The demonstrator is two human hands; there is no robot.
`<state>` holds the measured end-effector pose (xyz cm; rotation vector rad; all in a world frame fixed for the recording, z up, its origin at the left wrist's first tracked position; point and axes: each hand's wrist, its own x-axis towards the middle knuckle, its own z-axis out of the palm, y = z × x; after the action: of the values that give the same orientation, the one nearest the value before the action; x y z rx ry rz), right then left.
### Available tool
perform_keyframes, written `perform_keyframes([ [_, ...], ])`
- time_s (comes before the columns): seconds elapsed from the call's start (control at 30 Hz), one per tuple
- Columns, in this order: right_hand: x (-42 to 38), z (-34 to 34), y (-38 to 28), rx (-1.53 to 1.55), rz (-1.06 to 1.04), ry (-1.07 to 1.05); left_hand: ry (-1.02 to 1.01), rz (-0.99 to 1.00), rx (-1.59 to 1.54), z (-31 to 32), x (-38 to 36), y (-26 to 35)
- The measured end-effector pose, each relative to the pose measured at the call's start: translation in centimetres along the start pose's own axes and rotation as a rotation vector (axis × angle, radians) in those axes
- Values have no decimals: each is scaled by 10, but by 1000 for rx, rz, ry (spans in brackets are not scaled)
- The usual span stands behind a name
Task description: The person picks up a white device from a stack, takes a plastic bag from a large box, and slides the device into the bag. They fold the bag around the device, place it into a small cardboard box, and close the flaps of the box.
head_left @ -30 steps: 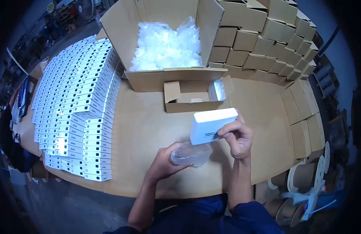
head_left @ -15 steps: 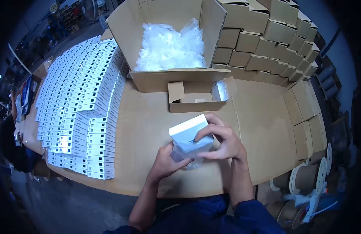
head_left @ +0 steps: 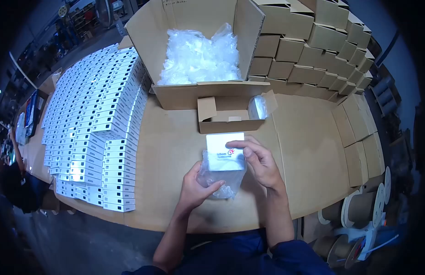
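Note:
Above the near part of the table, a white box (head_left: 218, 163) with a red mark and small print stands partly inside a clear plastic bubble bag (head_left: 227, 190). My left hand (head_left: 194, 189) is wrapped round the bag's left side, thumb across its front. At the box's upper right is my right hand (head_left: 263, 164), index finger lying over the front face and other fingers partly hidden behind the edge. Just beyond, an open small carton (head_left: 230, 126) holds one wrapped pack (head_left: 258, 108) at its right end.
Stacked white boxes (head_left: 116, 114) fill the table's left side. Behind the small carton, a large carton (head_left: 208, 95) is full of clear bags (head_left: 198, 57). Brown cartons (head_left: 304, 59) are piled at back right, others (head_left: 359, 153) along the right edge. Another person (head_left: 15, 178) is at far left.
The white box has turned so its printed face shows toward me, sitting in the bag's mouth. My right hand has shifted its fingers along the box's upper right side.

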<state>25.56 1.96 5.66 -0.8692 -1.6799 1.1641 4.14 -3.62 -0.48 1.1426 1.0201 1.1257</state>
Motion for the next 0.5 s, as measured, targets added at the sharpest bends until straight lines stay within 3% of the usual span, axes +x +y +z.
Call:
perform_keyframes([
  [0.17,-5,6,7,145,111,-47,3,12,-82,-1,-3,1],
  [0.27,-9,1,11,185,190,-152,74,-83,-325,-8,-3,-23],
  [0.4,-25,19,26,514,132,108,128,-30,-285,-6,-6,-34],
  [0.5,-43,37,36,575,151,253,176,14,-307,-2,-4,-35],
])
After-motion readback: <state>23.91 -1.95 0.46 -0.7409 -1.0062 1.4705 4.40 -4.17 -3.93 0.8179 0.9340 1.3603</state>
